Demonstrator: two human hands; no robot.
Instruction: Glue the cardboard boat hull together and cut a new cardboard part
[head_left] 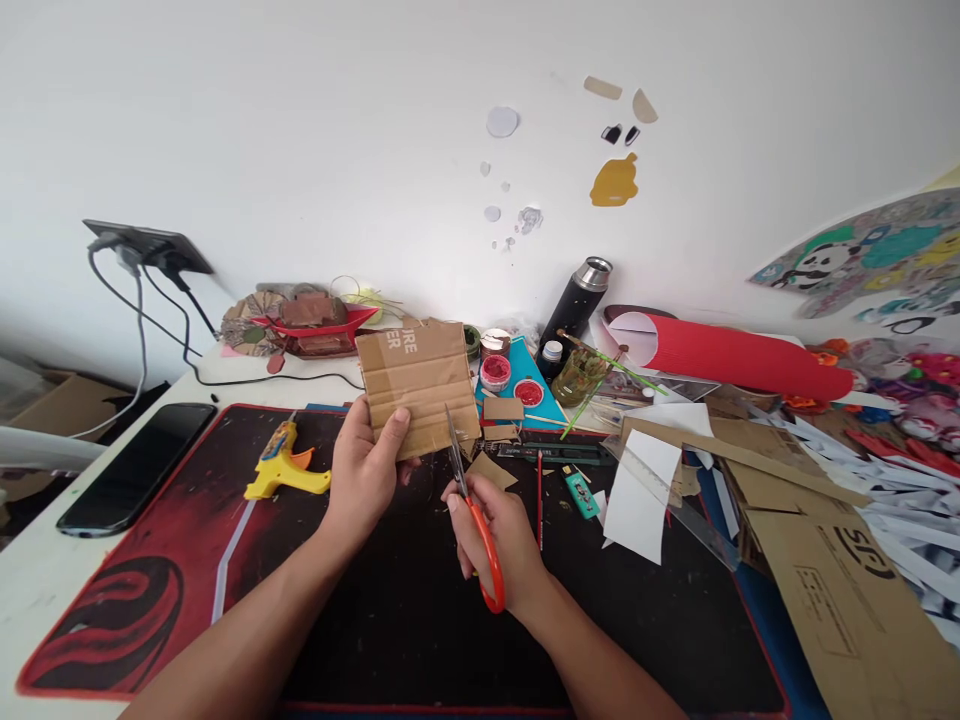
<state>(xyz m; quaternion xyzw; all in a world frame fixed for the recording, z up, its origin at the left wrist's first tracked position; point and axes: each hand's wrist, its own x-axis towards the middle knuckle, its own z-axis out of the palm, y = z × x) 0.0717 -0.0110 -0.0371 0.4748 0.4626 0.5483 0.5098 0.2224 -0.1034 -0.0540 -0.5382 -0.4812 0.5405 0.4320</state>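
My left hand point(369, 470) grips a brown piece of cardboard point(424, 380) by its lower left edge, thumb lying on the front face. The piece is tilted up above the mat, with pale printed letters near its top. In my right hand point(495, 530) is a pair of scissors point(484, 545) with orange handles. Their blades point up at the lower right part of the cardboard; one blade shows in front of it. Whether the other blade is behind the sheet I cannot tell. A small cardboard scrap point(491, 472) lies just behind my right hand.
On the dark mat point(390, 630) lie a yellow glue gun point(285, 465), a red pencil point(539, 500), a teal eraser-like block point(580, 494) and a clear ruler point(675, 500). Paint pots point(495, 373), a brush jar point(577, 378) and a black flask point(576, 305) stand behind. Cardboard sheets point(847, 600) lie right.
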